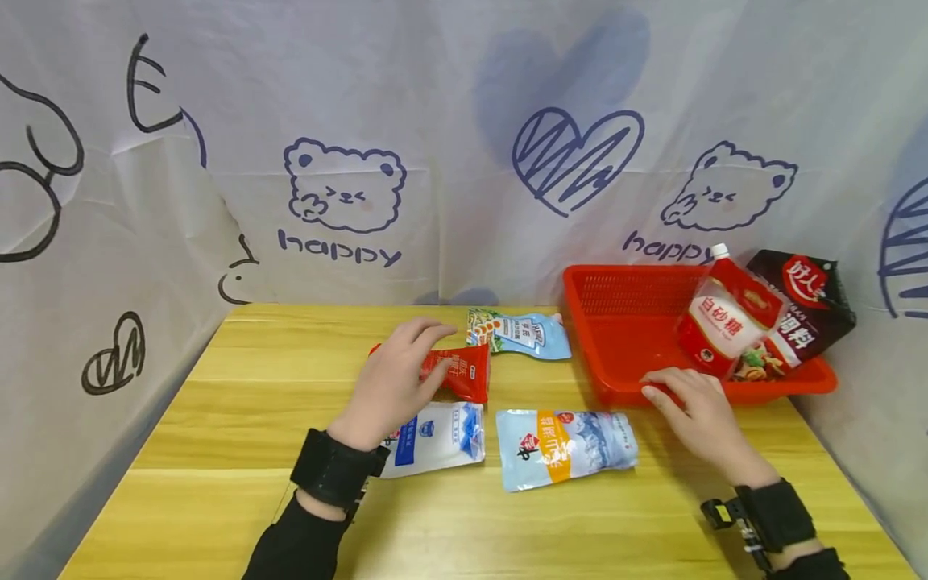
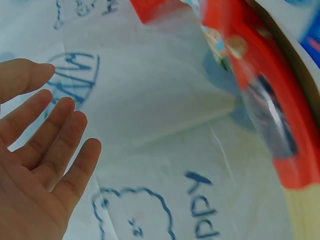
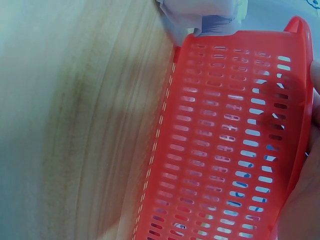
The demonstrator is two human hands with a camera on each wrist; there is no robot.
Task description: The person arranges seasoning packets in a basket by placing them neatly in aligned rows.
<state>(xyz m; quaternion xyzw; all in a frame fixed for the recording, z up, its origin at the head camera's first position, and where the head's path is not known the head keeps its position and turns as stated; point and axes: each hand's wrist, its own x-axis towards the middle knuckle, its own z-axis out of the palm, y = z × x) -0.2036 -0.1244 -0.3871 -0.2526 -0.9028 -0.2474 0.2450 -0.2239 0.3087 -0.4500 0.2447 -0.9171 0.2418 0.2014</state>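
My left hand [image 1: 395, 383] hovers with spread, slightly bent fingers over a red packet [image 1: 464, 372], and the left wrist view shows nothing held in it. Below that packet lies a white and blue pouch [image 1: 438, 439], partly hidden by the hand and wrist. My right hand [image 1: 696, 407] is at the near rim of the red plastic basket [image 1: 609, 387], fingers over the rim and thumb on the outer side. Inside the basket lean a red and white spouted sugar pouch [image 1: 718, 322] and a black seasoning bag [image 1: 805, 322].
A light blue spouted pouch [image 1: 529, 334] lies left of the basket, near the back edge of the wooden table [image 1: 217, 435]. A light blue and orange salt pouch [image 1: 569, 447] is in front of the basket. White cloth with drawings hangs behind and at both sides.
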